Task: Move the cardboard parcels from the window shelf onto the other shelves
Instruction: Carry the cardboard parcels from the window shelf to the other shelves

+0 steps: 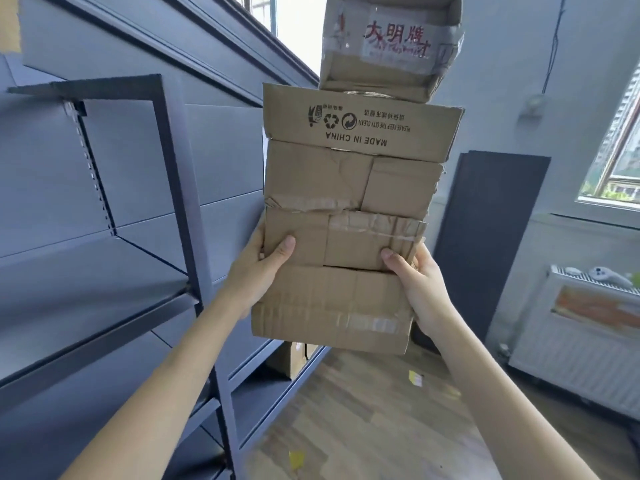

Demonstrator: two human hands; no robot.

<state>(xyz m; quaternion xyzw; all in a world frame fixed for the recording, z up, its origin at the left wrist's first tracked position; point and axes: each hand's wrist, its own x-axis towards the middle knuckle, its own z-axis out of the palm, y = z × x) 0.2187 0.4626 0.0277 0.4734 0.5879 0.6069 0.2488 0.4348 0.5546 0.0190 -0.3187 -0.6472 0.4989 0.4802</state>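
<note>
A tall stack of brown cardboard parcels (349, 216) is held up in the air between two hands. The boxes are wrinkled and have strips of clear tape on them. One box (360, 128) says "MADE IN CHINA" upside down. The top box (388, 43) has red writing on its tape and sits a bit tilted toward the right hand's side. The left hand (258, 271) grips the left side of the stack low down, with its thumb on the front. The right hand (420, 289) grips the right side the same way. Just beside the left hand is a dark blue shelf (104, 216). Below the hands, another brown box (299, 358) sits on a low shelf near the wooden floor (363, 427).
</note>
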